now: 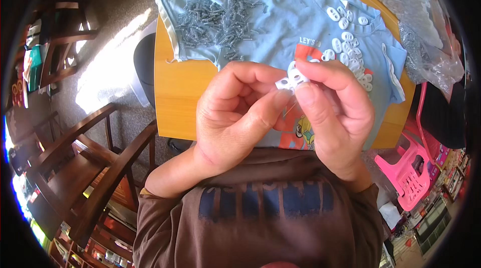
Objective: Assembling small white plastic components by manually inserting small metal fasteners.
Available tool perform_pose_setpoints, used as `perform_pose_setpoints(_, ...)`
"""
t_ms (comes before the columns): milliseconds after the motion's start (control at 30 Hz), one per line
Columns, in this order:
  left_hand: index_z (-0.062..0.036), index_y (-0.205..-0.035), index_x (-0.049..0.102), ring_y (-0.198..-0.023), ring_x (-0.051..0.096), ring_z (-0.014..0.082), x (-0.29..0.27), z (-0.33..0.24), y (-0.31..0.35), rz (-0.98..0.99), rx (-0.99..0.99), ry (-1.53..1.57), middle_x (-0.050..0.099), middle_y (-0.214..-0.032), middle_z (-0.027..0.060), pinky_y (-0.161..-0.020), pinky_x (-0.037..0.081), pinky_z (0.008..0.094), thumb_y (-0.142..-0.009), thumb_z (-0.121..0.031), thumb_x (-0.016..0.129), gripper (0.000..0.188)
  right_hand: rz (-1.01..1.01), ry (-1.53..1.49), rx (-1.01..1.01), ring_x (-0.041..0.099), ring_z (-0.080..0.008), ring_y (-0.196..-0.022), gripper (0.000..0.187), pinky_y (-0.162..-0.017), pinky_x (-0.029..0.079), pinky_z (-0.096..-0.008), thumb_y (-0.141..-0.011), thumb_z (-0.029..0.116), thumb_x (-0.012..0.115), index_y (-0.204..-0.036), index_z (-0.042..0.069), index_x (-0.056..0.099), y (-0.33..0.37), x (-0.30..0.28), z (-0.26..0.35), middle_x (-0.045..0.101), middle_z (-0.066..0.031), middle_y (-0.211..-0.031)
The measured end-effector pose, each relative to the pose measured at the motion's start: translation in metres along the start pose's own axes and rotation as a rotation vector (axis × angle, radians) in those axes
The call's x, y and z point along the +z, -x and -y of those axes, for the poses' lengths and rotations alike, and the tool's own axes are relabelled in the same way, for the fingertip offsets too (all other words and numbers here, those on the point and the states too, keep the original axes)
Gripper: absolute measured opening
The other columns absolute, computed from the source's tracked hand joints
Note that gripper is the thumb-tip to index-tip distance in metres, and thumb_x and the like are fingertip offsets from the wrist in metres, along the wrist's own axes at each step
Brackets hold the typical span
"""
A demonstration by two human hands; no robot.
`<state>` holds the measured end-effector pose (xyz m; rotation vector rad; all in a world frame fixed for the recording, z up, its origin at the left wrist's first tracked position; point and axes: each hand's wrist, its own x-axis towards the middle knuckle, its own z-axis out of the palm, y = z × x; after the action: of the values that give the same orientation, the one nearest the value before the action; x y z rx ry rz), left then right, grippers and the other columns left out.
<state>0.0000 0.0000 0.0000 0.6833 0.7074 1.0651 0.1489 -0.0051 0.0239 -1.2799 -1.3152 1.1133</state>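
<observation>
Over the front part of the table, my two hands meet with fingertips close together. My left hand (240,112) pinches a small white plastic piece (282,84) between thumb and index finger. My right hand (335,107) pinches a white two-hole cord lock part (296,76), which touches the left piece. The fingertips partly cover both pieces, so how they fit together cannot be made out. Beyond the left hand lies a pile of small metal coil springs (208,15). Past the right hand are several loose white two-hole cord lock parts (345,47).
A light blue T-shirt (280,7) is spread under the parts on a wooden table (170,97). At the far right sits a clear plastic bag of white parts (401,7). A pink plastic chair (408,173) stands to the right, wooden armchairs (75,163) to the left.
</observation>
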Motion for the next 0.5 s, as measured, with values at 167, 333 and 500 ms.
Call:
perform_pose_setpoints(167,0.0035,-0.105,0.046,-0.07,0.058,0.0094,-0.0015,-0.0012,0.0002,0.044,0.039,-0.053,0.059,-0.084,0.0093,-0.06,0.048,0.0206,-0.085,0.006,0.051,0.021,-0.01,0.031,-0.055,0.056,-0.0136,-0.071,0.02,-0.075,0.042,-0.0262,-0.08,0.0,0.06,-0.1,-0.001,0.061,-0.0004,0.0021,0.0002,0.06,-0.0065,-0.082)
perform_pose_setpoints(333,0.0033,-0.107,0.046,-0.066,0.058,0.0116,0.0019,-0.001,0.0011,0.028,0.024,-0.019,0.06,-0.084,0.0105,-0.059,0.048,0.022,-0.085,0.004,0.051,0.022,0.019,0.044,-0.09,0.055,-0.013,-0.069,0.019,-0.075,0.042,-0.0256,-0.081,-0.001,0.059,-0.1,-0.002,0.061,-0.0027,-0.0008,-0.003,0.06,-0.0069,-0.08)
perform_pose_setpoints(500,0.0038,-0.112,0.044,-0.066,0.059,0.0147,-0.0017,-0.0005,0.0034,0.054,0.049,-0.156,0.061,-0.088,0.0129,-0.062,0.048,0.0241,-0.086,0.0,0.051,0.027,-0.005,0.062,-0.009,0.054,-0.012,-0.067,0.02,-0.069,0.043,-0.0235,-0.081,-0.002,0.057,-0.101,-0.002,0.061,-0.0009,0.0013,0.0031,0.059,-0.0066,-0.077)
